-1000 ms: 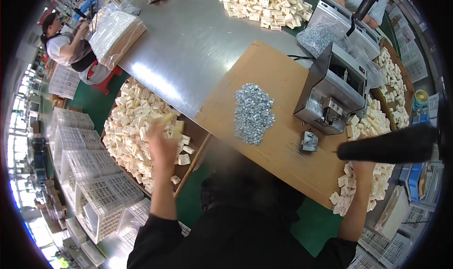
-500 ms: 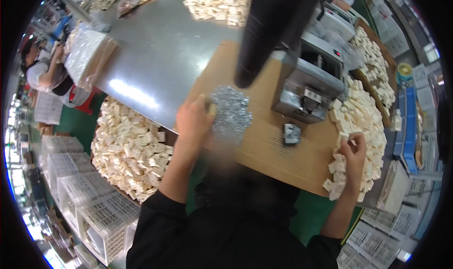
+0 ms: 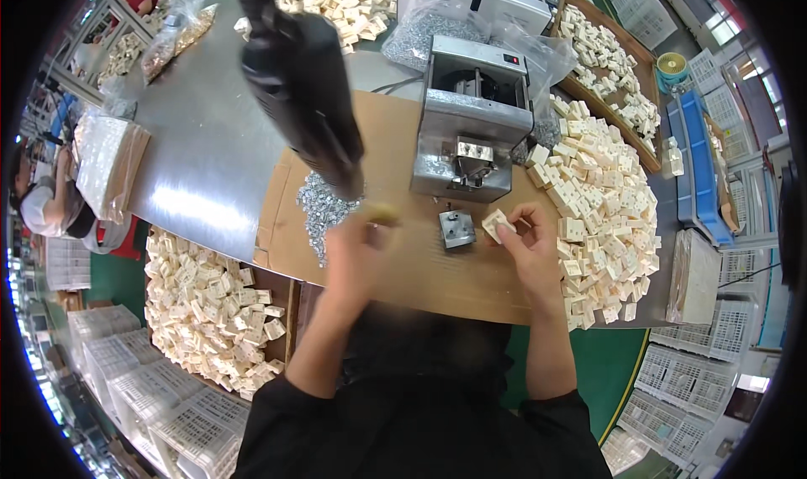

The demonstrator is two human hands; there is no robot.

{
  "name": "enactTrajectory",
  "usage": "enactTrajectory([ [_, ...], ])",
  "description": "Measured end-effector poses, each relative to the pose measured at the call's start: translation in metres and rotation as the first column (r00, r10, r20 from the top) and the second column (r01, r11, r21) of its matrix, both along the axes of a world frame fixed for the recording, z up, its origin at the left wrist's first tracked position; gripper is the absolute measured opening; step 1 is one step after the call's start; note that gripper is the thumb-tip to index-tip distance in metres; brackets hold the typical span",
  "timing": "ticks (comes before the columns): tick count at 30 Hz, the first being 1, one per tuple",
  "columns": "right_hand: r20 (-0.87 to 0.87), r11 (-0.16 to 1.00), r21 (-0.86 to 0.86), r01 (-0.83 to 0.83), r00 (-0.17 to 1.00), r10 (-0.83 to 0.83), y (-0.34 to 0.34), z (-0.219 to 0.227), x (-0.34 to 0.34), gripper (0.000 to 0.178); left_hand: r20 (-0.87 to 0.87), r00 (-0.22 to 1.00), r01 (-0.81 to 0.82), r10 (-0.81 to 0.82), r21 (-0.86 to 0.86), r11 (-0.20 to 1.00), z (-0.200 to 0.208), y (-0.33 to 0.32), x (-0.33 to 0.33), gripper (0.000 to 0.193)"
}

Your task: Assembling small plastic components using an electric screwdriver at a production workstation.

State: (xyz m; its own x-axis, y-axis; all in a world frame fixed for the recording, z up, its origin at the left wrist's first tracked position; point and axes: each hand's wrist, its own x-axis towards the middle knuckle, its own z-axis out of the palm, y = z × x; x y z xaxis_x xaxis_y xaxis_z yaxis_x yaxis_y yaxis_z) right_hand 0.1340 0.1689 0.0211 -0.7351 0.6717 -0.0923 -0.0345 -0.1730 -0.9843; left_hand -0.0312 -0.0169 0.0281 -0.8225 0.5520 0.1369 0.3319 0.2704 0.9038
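My right hand [image 3: 535,248] pinches a cream plastic block [image 3: 496,225] between thumb and fingers, just right of a small metal fixture [image 3: 456,228] on the cardboard sheet [image 3: 395,273]. Smeared by motion, my left hand [image 3: 353,252] is over the cardboard beside a heap of small silvery metal parts [image 3: 324,214]. Something yellowish shows at its fingertips; whether it grips anything is unclear. A black power screwdriver [image 3: 307,92] hangs tip down above the left hand. Behind the fixture stands a metal feeder machine [image 3: 471,122].
Cream blocks lie in a large pile [image 3: 601,210] at the right and in a box [image 3: 206,311] at the lower left. Another pile [image 3: 345,4] sits at the back. A wooden tray [image 3: 651,155] and a blue bin [image 3: 702,172] stand to the right. A person works at far left.
My right hand has moved left from the pile to the fixture, bringing a cream block. My left hand has left the metal parts, moving toward the fixture. The whole view has shifted.
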Motion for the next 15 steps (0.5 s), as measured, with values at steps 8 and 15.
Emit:
enactTrajectory([
  [8,0.203,0.903,0.429,0.018,0.972,-0.116,-0.007,0.012,-0.012,0.013,-0.216,0.958,0.167,-0.188,-0.109,0.980,-0.016,0.056,0.024,0.012],
  [15,0.112,0.849,0.523,0.068,0.983,-0.147,-0.004,-0.013,-0.022,0.017,-0.153,0.984,0.102,-0.093,0.048,0.994,-0.021,0.064,0.030,0.012],
])
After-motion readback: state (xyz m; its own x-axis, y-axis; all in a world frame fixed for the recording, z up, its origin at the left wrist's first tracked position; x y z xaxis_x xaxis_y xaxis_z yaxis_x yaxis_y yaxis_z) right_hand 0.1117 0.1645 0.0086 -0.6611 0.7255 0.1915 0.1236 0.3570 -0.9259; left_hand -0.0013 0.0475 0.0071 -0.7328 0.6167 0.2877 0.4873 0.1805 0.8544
